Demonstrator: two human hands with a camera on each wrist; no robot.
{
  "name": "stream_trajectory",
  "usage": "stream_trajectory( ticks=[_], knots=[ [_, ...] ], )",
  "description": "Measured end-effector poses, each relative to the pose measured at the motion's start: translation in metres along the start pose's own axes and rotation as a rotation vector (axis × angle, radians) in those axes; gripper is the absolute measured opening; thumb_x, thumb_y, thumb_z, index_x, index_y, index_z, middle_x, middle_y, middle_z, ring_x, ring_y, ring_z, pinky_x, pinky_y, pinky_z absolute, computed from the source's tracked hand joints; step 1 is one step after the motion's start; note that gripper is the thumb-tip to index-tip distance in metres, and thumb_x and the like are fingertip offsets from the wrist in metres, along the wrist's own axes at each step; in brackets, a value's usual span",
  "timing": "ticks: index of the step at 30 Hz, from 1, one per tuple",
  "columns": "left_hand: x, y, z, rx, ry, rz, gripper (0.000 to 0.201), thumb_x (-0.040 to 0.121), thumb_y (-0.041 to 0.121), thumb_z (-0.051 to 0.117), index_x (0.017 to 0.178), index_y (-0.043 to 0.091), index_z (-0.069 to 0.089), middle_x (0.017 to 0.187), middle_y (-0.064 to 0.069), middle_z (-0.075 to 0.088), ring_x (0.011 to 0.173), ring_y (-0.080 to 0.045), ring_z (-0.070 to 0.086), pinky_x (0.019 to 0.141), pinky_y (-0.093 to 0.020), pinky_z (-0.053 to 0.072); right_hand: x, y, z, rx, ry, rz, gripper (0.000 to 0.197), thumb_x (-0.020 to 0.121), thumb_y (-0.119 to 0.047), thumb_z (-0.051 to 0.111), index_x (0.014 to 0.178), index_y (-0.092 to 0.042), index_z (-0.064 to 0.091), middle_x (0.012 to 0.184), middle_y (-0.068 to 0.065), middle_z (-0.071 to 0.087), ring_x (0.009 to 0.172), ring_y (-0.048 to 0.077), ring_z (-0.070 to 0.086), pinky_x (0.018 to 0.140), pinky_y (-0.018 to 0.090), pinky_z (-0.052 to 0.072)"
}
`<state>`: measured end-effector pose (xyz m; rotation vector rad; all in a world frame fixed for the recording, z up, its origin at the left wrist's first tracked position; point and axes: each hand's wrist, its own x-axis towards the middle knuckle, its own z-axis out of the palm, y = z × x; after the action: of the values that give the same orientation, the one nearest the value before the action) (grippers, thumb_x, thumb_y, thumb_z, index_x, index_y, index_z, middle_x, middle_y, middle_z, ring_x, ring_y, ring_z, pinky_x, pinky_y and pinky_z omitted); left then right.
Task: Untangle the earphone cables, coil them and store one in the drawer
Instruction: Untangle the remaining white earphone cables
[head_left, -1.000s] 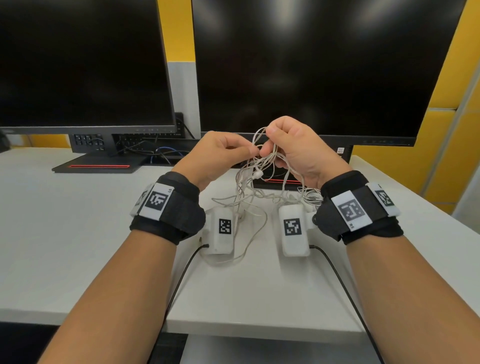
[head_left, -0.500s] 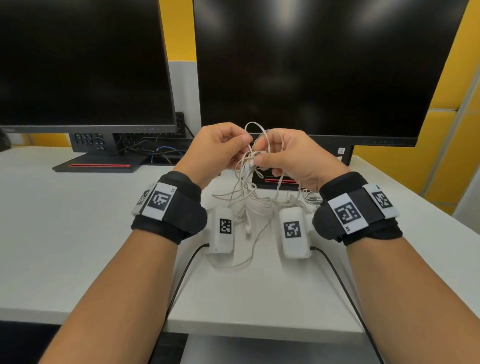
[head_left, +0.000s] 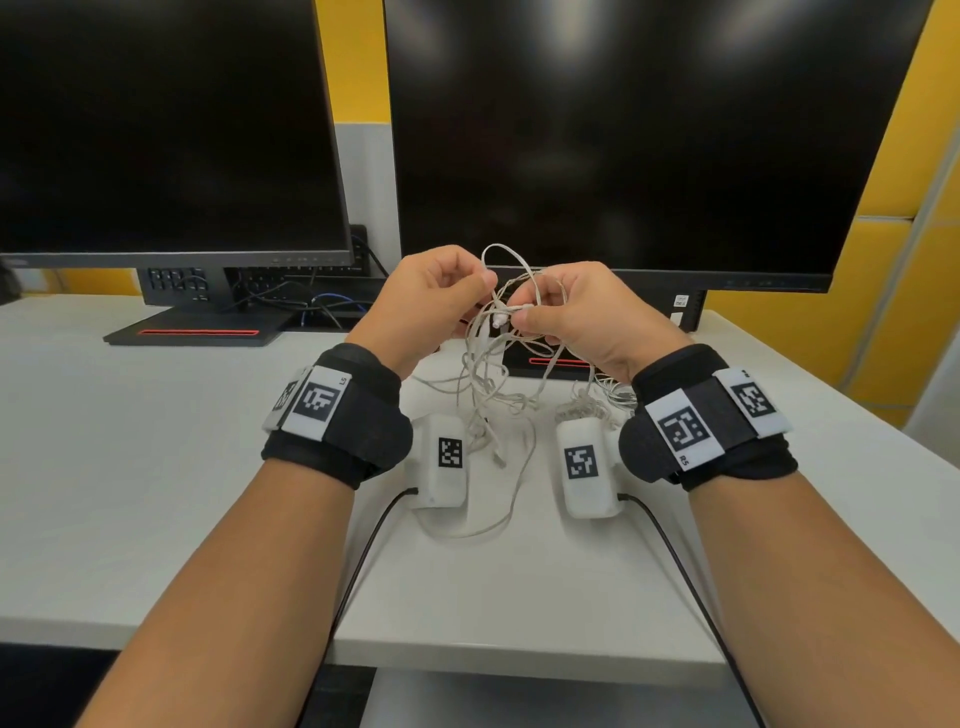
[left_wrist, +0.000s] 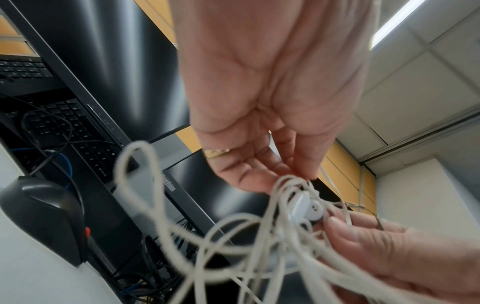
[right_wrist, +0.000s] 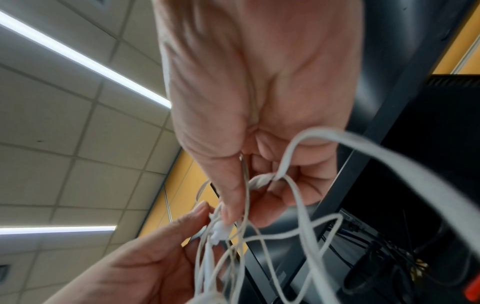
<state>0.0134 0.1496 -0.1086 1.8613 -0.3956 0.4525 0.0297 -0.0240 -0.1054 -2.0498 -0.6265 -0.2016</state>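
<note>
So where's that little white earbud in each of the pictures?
Head view: the small white plastic earbud sits in the middle, between the two hands.
Left wrist view: lower right, amid the cable loops, by the right hand's thumb.
Right wrist view: a blurry white lump, low centre, is probably it, below the right thumb tip.
Shared landmark: the tangled off-white earphone cables around it.

Bright, even indoor lighting from ceiling strip lights (right_wrist: 85, 59), visible in both wrist views. Soft glare patches across the dark monitor screens (head_left: 649, 130). Faint, diffuse shadows on the desk (head_left: 130, 467). Head view sharp, bowed at the edges. Wrist views strongly distorted; nearest cables (left_wrist: 145, 195) and hands (right_wrist: 259, 82) blurred, out of focus.
</note>
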Motion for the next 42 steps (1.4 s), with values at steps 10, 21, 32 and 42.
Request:
stream_trajectory(
  ticks=[10, 21, 32, 42],
  knots=[
    [0.0002, 0.0008, 0.0003, 0.066, 0.006, 0.112, 0.012, 0.096, 0.019, 0.057, 0.087, 0.023, 0.065, 0.079, 0.006, 0.065, 0.073, 0.000, 0.060, 0.071, -0.014, 0.050, -0.0029, -0.0033, 0.0004, -0.115, 0.024, -0.035, 0.011, 0.092, -0.017, 0.066, 0.091, -0.024, 0.073, 0.087, 0.004, 0.072, 0.087, 0.022, 0.068, 0.085, 0.036, 0.057],
    [0.0012, 0.0009, -0.0022, 0.010, 0.038, 0.105, 0.014, 0.098, 0.016, 0.052, 0.088, 0.019, 0.062, 0.079, 0.003, 0.067, 0.068, -0.004, 0.061, 0.068, -0.018, 0.054, -0.0013, -0.0031, 0.0015, -0.089, 0.055, -0.069, 0.010, 0.093, -0.016, 0.063, 0.094, -0.022, 0.071, 0.080, 0.003, 0.066, 0.075, 0.014, 0.060, 0.081, 0.035, 0.055],
    [0.0014, 0.0018, 0.0002, 0.007, 0.024, 0.011, 0.015, 0.101, 0.014, 0.046, 0.090, 0.018, 0.055, 0.066, 0.000, 0.062, 0.055, -0.007, 0.060, 0.057, -0.021, 0.054, 0.0014, -0.0017, 0.0023, 0.069, 0.140, -0.098, 0.011, 0.093, -0.017, 0.065, 0.084, -0.020, 0.070, 0.086, 0.003, 0.071, 0.082, 0.009, 0.065, 0.077, 0.021, 0.050],
    [0.0017, 0.0052, -0.0009, -0.102, 0.121, -0.046, 0.013, 0.103, 0.018, 0.039, 0.095, 0.016, 0.050, 0.076, -0.006, 0.068, 0.058, -0.012, 0.061, 0.056, -0.022, 0.053, -0.0001, -0.0010, 0.0016, 0.131, 0.022, -0.044, 0.003, 0.089, -0.012, 0.069, 0.089, -0.013, 0.072, 0.090, 0.011, 0.074, 0.080, 0.015, 0.070, 0.081, 0.027, 0.058]
  ],
)
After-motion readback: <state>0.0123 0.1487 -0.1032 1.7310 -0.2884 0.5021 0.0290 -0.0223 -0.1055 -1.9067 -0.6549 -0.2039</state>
